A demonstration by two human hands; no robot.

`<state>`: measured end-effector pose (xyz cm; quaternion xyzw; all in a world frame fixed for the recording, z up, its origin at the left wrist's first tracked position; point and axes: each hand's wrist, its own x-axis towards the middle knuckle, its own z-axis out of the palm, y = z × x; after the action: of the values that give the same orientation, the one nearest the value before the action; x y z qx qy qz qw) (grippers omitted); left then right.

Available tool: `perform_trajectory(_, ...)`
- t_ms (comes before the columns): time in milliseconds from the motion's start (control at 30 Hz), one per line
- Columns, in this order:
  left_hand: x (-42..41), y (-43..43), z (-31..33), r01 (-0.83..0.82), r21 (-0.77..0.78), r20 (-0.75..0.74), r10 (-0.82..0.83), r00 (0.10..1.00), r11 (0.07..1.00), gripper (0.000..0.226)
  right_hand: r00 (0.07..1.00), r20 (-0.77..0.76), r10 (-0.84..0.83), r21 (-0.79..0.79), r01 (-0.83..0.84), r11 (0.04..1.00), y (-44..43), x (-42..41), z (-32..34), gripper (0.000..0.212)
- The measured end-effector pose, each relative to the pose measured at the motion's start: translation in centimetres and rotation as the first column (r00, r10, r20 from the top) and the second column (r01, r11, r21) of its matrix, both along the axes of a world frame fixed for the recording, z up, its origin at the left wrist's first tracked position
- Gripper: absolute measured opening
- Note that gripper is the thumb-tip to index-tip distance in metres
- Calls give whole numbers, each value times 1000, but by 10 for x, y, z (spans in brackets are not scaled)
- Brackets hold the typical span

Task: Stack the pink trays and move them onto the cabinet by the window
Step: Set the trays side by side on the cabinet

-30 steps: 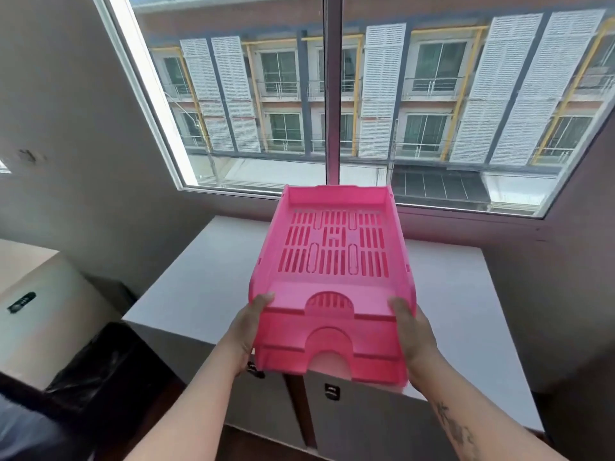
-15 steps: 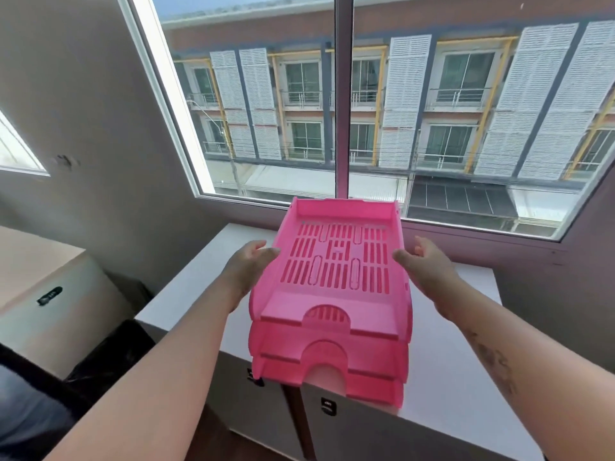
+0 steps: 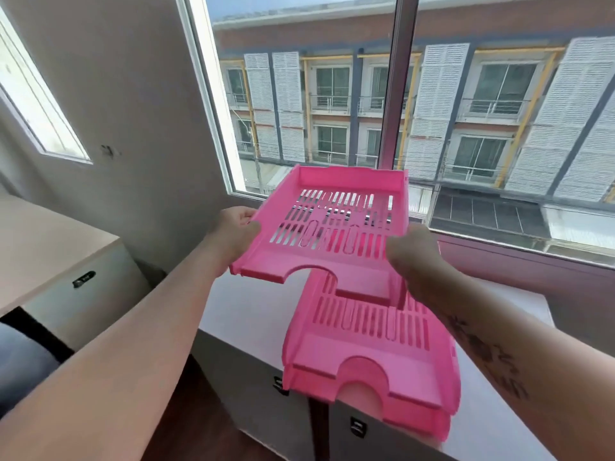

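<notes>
A pink slotted tray [image 3: 332, 224] hangs in the air in front of the window, tilted slightly, held by both hands. My left hand [image 3: 233, 231] grips its left side wall and my right hand [image 3: 412, 257] grips its right side. Below it, two more pink trays [image 3: 369, 347] lie nested on the white cabinet [image 3: 246, 314] under the window, their front edge overhanging the cabinet's near edge. The lifted tray is clear of the stack and hides its far end.
The window [image 3: 399, 111] with its sill runs right behind the cabinet. A grey wall stands at the left. A beige cabinet [image 3: 60, 261] sits lower left, with a dark gap between it and the white cabinet. Cabinet doors have small dark handles [image 3: 357, 427].
The stack was set down on the cabinet and my hands let go. Now both hands have taken the top tray by its sides and lifted it off the stack toward the window.
</notes>
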<state>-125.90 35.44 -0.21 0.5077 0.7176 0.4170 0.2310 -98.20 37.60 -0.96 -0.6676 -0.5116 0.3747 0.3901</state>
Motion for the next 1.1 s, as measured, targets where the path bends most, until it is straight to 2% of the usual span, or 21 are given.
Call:
perform_trajectory(133, -69, 8, -3, -16, 5, -46, 16, 999, 1000, 25, 1000, -26, 15, -7, -15, 1000, 16, -69, -5, 19)
perform_trajectory(233, -126, 16, -8, -2, 10, -28, 2, 1000, 1000, 25, 999, -52, 14, 5, -14, 1000, 26, -127, -16, 31)
perform_trajectory(367, -192, 28, -23, -16, 52, 50, 13, 999, 999, 28, 997, -68, 41, 48, -38, 998, 38, -195, -36, 34)
perform_trajectory(600, -242, 30, -102, -48, 24, 176, 43, 983, 999, 37, 994, 109, 7, 23, -10, 1000, 48, -252, -88, 21)
perform_trajectory(733, -253, 30, -142, -61, -51, 217, 70, 974, 997, 38, 990, 136, 27, -56, -19, 998, 44, -263, -125, 18)
perform_trajectory(867, -255, 23, -176, -23, -150, 219, 56, 974, 988, 40, 992, 118, 46, -156, -27, 987, 35, -264, -154, 29)
perform_trajectory(967, -263, 17, -188, 57, -207, 168, -22, 986, 977, 39, 990, 104, 93, -226, -67, 972, 27, -262, -163, 47)
perform_trajectory(1033, -275, 28, -179, 86, -207, 111, -64, 992, 975, 42, 983, 140, 122, -200, -92, 975, 34, -258, -150, 60)
perform_trajectory(1100, -292, 51, -153, 76, -171, 37, -70, 997, 982, 53, 976, 194, 99, -107, -80, 991, 56, -254, -125, 66)
